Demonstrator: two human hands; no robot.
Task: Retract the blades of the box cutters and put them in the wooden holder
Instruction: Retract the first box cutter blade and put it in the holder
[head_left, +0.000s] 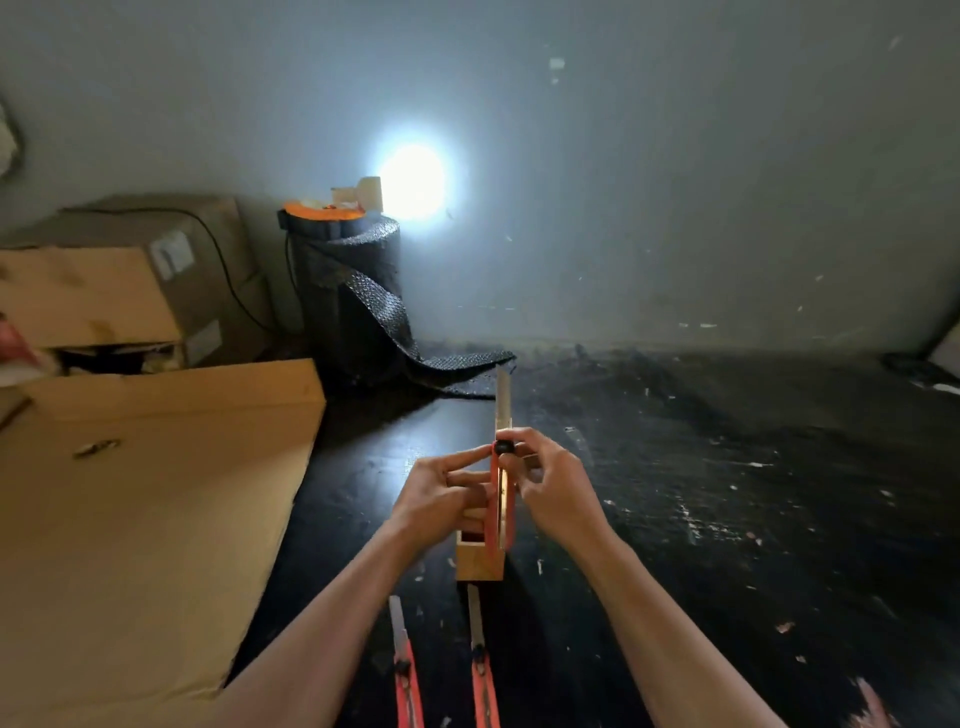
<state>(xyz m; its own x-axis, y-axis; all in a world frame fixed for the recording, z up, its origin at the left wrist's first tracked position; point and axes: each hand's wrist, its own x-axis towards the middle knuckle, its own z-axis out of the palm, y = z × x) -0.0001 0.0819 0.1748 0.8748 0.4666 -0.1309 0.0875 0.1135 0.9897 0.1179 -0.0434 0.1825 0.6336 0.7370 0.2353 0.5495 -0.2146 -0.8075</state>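
Note:
A red box cutter (503, 512) is held upright over the wooden holder (479, 561), its long blade (503, 397) extended and pointing up and away. My left hand (444, 496) grips the cutter's body from the left. My right hand (550, 480) pinches the black slider knob (504, 448) near the top of the handle. Two more red box cutters, one (406, 670) to the left and one (483, 670) to the right, lie on the dark floor in front of the holder, both with blades out and pointing at it.
Flat cardboard (145, 519) covers the floor on the left, with cardboard boxes (119, 291) behind it. A roll of black mesh matting (358, 291) stands at the wall, its end trailing along the floor. A bright light glares on the wall. The dark floor is scuffed and littered with small scraps.

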